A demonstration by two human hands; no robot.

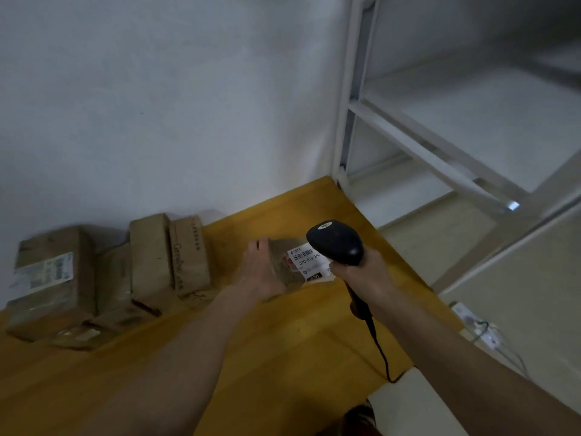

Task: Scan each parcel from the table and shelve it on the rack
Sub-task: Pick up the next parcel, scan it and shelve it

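My left hand point(257, 272) grips a taped brown parcel point(290, 265) just above the yellow wood surface point(283, 341), white label up | my right hand point(361, 272) wraps the glossy black scanner point(334, 242), head over the label | blocky cardboard boxes point(151, 262) line the wall | white metal rack point(408, 146) right, perhaps bare.
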